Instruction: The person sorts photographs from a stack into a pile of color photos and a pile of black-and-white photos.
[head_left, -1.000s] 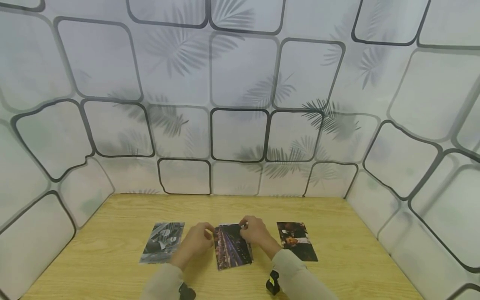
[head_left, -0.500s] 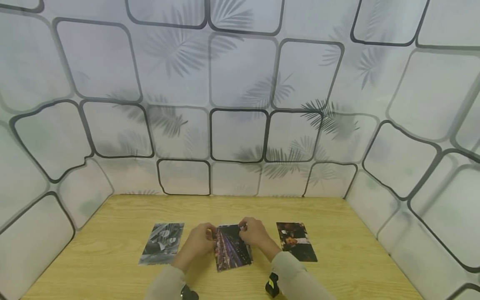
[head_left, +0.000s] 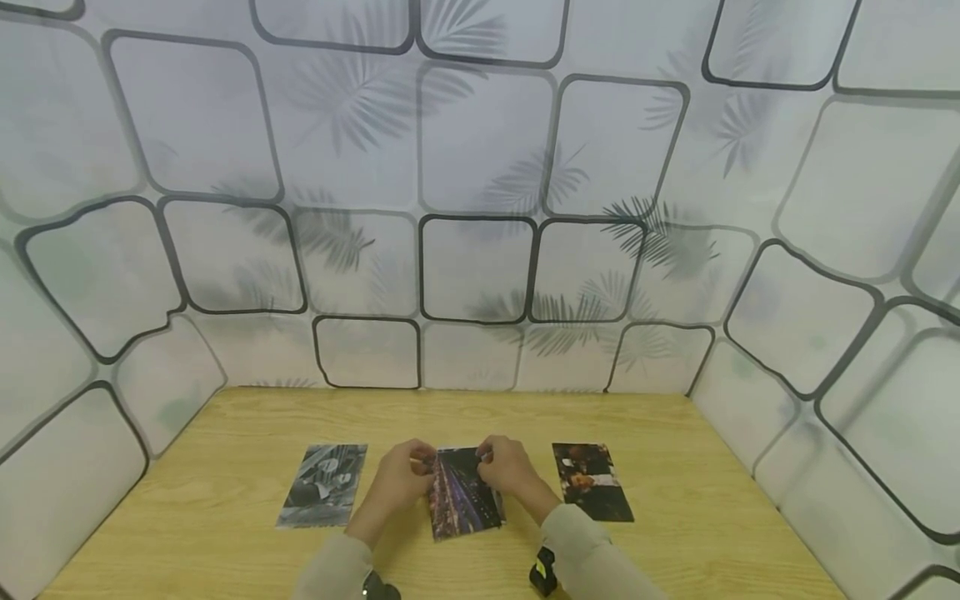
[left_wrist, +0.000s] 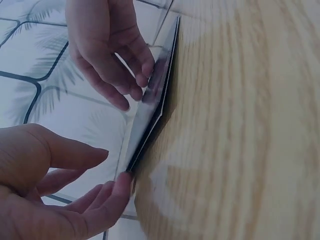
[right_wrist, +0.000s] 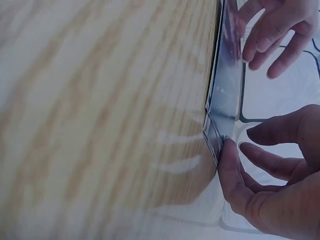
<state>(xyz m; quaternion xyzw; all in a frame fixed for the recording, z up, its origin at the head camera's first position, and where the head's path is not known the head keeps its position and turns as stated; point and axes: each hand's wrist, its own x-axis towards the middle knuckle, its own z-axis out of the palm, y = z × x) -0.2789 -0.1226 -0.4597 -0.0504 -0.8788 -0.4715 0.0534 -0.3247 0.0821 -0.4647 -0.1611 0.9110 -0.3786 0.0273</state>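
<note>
A colour photo print [head_left: 465,496] of purple and orange lights lies on the wooden table in front of me, slightly turned. Another sheet's edge shows beneath it, out of line at the right side. My left hand [head_left: 405,475] is at its upper left; in the left wrist view a fingertip [left_wrist: 123,180] touches the prints' edge, thumb held apart. At the upper right corner is my right hand [head_left: 507,464], loosely bent. One of its fingertips [right_wrist: 228,147] meets the edge in the right wrist view, with the thumb away from the print.
A black-and-white photo print [head_left: 324,486] lies to the left and a dark colour photo print [head_left: 594,483] to the right, both flat on the wooden table [head_left: 225,467]. Patterned wall covering [head_left: 480,267] rises behind the table and along both sides.
My left hand has shifted slightly right, closer in over the upper left corner of the middle print. My right hand has hardly moved, and the side prints lie as before.
</note>
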